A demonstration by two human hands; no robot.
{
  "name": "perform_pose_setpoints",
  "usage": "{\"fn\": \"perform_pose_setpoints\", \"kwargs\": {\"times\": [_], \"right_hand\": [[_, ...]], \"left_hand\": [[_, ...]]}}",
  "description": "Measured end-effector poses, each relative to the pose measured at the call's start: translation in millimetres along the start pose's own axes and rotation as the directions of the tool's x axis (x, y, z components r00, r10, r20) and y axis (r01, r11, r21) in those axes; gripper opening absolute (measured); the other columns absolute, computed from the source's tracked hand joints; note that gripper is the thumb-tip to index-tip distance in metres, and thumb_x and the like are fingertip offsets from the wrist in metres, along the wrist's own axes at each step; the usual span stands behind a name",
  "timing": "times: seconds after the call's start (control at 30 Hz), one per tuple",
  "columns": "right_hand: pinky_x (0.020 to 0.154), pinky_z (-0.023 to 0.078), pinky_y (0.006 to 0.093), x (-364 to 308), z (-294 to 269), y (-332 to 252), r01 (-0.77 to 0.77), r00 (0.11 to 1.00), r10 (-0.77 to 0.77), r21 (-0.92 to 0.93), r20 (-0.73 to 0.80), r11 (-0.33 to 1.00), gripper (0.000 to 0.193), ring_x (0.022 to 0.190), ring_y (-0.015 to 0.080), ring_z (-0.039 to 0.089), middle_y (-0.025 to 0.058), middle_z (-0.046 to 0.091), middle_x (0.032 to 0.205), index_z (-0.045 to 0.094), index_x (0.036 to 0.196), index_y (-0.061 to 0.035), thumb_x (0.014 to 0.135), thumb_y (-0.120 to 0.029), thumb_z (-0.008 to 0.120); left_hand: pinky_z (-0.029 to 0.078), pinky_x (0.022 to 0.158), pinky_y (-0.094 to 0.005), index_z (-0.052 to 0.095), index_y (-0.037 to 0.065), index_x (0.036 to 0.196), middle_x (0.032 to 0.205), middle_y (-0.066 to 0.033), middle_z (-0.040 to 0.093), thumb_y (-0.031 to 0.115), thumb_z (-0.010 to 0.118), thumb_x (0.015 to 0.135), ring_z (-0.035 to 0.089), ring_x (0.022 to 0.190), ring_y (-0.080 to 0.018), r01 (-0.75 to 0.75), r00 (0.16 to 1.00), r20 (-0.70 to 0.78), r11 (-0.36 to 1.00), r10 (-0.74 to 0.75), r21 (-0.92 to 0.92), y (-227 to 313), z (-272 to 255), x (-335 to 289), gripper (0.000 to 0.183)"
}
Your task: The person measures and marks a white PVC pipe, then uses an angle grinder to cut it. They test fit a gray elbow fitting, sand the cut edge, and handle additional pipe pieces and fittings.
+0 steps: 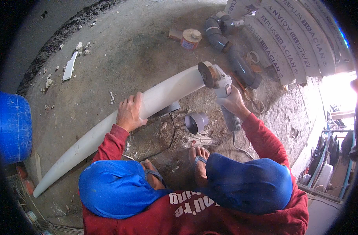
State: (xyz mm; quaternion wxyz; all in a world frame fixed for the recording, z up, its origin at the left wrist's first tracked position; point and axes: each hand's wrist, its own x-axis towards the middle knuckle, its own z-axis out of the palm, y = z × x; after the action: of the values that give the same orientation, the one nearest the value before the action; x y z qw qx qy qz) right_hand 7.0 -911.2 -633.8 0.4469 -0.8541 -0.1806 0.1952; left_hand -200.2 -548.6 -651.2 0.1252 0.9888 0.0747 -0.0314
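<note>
A long white plastic pipe (169, 87) slants across the floor in front of me, its near end low at the left. My left hand (129, 112) is closed over the pipe about midway, thumb on the near side. My right hand (234, 102) is wrapped around the body of an angle grinder (225, 84), whose cord trails down toward my foot. The grinder's disc (205, 75) is up against the pipe's far right end; whether it touches the wall of the pipe I cannot tell. Under the pipe sits a dark grey fitting (169, 108), partly hidden.
A short grey pipe coupling (196, 122) lies before my feet. Beyond stand a red-and-white can (190, 39) and grey elbow fittings (216, 34). Large pipes (292, 43) are stacked at the far right. A blue barrel (15, 127) is at the left; a rack (328, 164) is at the right.
</note>
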Motion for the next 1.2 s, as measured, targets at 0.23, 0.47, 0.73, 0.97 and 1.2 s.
{"fn": "perform_pose_setpoints", "kwargs": {"times": [0.23,0.47,0.73,0.97,1.2], "right_hand": [[0.081,0.053,0.0317,-10.4,7.5,9.0,-0.053,0.998,0.054,0.022,-0.036,0.998,0.051,0.089,0.0149,0.065,0.0055,0.069,0.099,0.062,0.115,-0.0001,0.07,-0.019,0.078],[0.067,0.052,0.0283,-8.6,-25.0,-2.2,0.01,0.986,0.029,0.23,-0.167,0.973,0.04,0.076,0.0101,0.061,-0.0001,0.065,0.09,0.063,0.109,-0.0041,0.071,-0.004,0.076],[0.064,0.049,0.0282,-12.7,-79.7,5.5,-0.289,0.947,0.318,0.302,-0.052,0.909,0.031,0.071,0.0114,0.061,0.0008,0.066,0.086,0.069,0.102,-0.0021,0.079,-0.021,0.078],[0.062,0.05,0.0282,-22.6,-94.0,25.0,-0.275,0.935,0.355,0.601,-0.016,0.75,0.054,0.072,0.0096,0.06,0.0013,0.065,0.09,0.065,0.11,-0.0028,0.097,-0.055,0.059],[0.068,0.057,0.0318,-34.0,-100.3,41.7,-0.268,0.915,0.403,0.72,-0.018,0.64,0.063,0.078,0.0143,0.067,0.0067,0.069,0.1,0.059,0.126,-0.0045,0.1,-0.062,0.048]], "left_hand": [[0.046,0.091,-0.0516,0.039,0.007,0.138,0.116,-0.0201,0.059,0.027,0.091,0.055,0.061,0.107,-0.0405,0.016,0.999,0.03,0.999,-0.015,-0.031,-1.1,-4.8,4.1,0.1],[0.045,0.095,-0.0525,0.04,0.009,0.143,0.124,-0.0197,0.059,0.032,0.096,0.05,0.057,0.114,-0.0416,0.02,1.0,-0.002,0.999,-0.02,-0.048,5.9,-10.9,0.1,0.111],[0.036,0.11,-0.051,0.032,0.008,0.154,0.145,-0.0212,0.046,0.031,0.097,0.052,0.045,0.133,-0.0397,-0.13,0.991,0.005,0.989,0.131,-0.067,14.6,-44.3,-8.0,0.124],[0.042,0.108,-0.0463,0.04,0.005,0.149,0.138,-0.0224,0.053,0.029,0.094,0.06,0.053,0.126,-0.0401,-0.273,0.958,0.065,0.958,0.279,-0.091,7.3,-86.6,24.2,0.106],[0.044,0.107,-0.0469,0.039,0.006,0.15,0.14,-0.0219,0.053,0.038,0.089,0.069,0.053,0.128,-0.0411,-0.161,0.96,0.207,0.977,0.187,-0.139,-1.3,-71.0,22.7,0.101]]}}
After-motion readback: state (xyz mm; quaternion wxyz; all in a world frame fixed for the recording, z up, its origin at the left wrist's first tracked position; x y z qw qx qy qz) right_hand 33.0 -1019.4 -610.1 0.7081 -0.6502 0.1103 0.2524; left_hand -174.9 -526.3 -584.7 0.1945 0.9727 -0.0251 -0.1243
